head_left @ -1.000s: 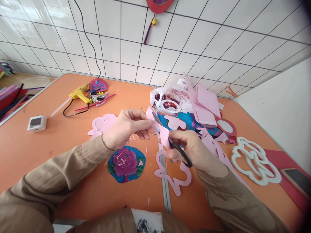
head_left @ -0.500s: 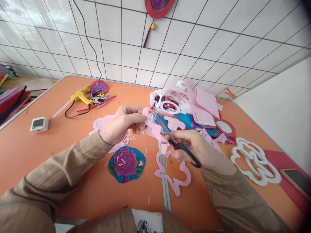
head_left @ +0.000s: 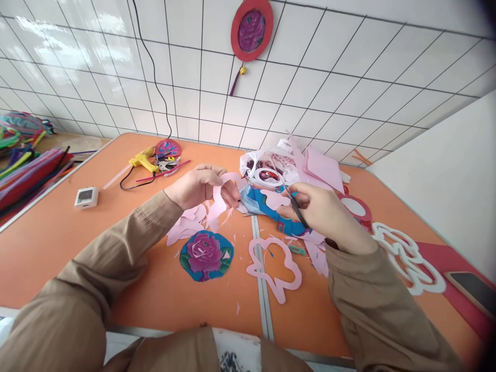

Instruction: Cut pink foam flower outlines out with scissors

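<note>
Pinched in the fingers of my left hand point(head_left: 201, 187) is a curved pink strip point(head_left: 219, 204), which looks like thin foam or felt and hangs over the table. My right hand point(head_left: 315, 209) is closed on black-handled scissors point(head_left: 295, 205), their blades pointing up and away, apart from the strip. Below the hands lie a round cloth piece with a purple rose point(head_left: 205, 254) and a pink flower-shaped outline point(head_left: 293, 274). Pink scraps point(head_left: 188, 222) lie under my left hand, and blue patterned cloth point(head_left: 258, 201) lies between the hands.
On the left are a yellow glue gun point(head_left: 143, 159) with its cord and a small white box point(head_left: 86, 197). A plastic bag point(head_left: 251, 160) and folded pink sheets point(head_left: 323, 168) stand at the back. White cut-out outlines point(head_left: 420, 266) and a dark phone-like object point(head_left: 470, 290) are at right.
The scissors have come away from the pink strip, and my right hand has moved up and right. My left hand has turned the strip. The view has tilted up slightly.
</note>
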### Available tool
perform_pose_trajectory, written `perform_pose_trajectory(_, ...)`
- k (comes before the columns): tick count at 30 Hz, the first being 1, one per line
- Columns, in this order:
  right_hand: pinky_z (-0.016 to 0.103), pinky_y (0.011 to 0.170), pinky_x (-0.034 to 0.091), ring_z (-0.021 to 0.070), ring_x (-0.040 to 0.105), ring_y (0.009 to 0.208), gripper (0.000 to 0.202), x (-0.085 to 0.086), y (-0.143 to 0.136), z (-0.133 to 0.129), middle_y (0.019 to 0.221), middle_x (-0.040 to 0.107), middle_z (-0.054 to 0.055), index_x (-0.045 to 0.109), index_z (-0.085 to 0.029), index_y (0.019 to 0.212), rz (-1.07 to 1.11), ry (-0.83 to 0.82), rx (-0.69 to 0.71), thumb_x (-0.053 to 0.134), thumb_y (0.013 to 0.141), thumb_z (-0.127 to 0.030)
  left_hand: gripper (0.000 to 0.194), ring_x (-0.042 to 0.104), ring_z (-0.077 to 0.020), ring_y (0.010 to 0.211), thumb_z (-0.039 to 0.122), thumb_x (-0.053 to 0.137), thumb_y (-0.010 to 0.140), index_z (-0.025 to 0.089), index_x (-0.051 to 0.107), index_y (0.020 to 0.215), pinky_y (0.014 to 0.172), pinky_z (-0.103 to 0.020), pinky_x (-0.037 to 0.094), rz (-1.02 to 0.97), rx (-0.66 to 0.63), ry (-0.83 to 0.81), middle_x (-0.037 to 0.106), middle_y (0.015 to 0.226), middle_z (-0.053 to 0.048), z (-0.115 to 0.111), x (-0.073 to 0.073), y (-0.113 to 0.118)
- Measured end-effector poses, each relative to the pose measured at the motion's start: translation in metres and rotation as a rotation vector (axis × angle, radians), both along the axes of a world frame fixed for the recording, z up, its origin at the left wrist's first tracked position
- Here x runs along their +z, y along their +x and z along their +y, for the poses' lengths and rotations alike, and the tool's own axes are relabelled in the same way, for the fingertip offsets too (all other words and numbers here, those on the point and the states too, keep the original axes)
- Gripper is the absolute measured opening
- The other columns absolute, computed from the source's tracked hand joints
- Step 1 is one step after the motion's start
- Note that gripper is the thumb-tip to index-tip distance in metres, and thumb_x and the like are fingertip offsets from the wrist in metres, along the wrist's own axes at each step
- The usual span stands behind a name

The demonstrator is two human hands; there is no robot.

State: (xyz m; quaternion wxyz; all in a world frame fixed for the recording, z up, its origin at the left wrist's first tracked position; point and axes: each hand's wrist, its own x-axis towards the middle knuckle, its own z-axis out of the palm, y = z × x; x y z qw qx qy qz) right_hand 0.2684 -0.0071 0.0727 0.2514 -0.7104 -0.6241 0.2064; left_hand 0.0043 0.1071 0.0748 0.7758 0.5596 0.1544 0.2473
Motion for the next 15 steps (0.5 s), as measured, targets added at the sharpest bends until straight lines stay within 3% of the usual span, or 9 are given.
perform_pose_trajectory(3,0.032,0.062,0.043,0.0247,0.065,0.077,0.039,-0.016,0.01,0.016,0.083,0.069,0.007,0.061,-0.019,0.108,-0.467,-0.182,-0.006,0.075,0.08,-0.042,0.009,0.07,-0.0254,0.052,0.019,0.063,0.06,0.011,0.064,0.058,0.054,-0.035,0.054,-0.006,-0.085,0.002,0.075,0.067,-0.013,0.0,0.002,-0.004)
perform_pose_trajectory(6,0.032,0.065,0.046,0.0299,0.069,0.091,0.036,-0.034,0.012,0.026,0.098,0.074,0.012,0.065,-0.018,0.102,-0.523,-0.289,0.053,0.081,0.074,-0.032,0.012,0.065,-0.0226,0.043,0.02,0.064,0.06,0.01,0.065,0.056,0.046,-0.032,0.051,0.024,-0.135,0.04,0.073,0.061,-0.013,-0.002,0.003,-0.005)
perform_pose_trajectory(10,0.037,0.072,0.048,0.0363,0.069,0.102,0.032,-0.048,0.006,0.028,0.108,0.073,0.018,0.068,-0.016,0.098,-0.576,-0.321,0.062,0.078,0.076,-0.038,0.015,0.062,-0.0213,0.04,0.024,0.066,0.06,0.011,0.064,0.053,0.038,-0.028,0.044,0.067,-0.117,0.07,0.067,0.052,-0.011,-0.005,0.003,-0.004)
perform_pose_trajectory(15,0.032,0.073,0.048,0.0315,0.069,0.107,0.046,-0.05,0.009,0.025,0.116,0.072,0.015,0.062,-0.016,0.116,-0.541,-0.29,0.11,0.079,0.077,-0.034,0.014,0.063,-0.0211,0.042,0.023,0.065,0.061,0.014,0.059,0.053,0.044,-0.031,0.049,0.039,-0.083,0.109,0.07,0.059,-0.011,-0.012,0.007,-0.003)
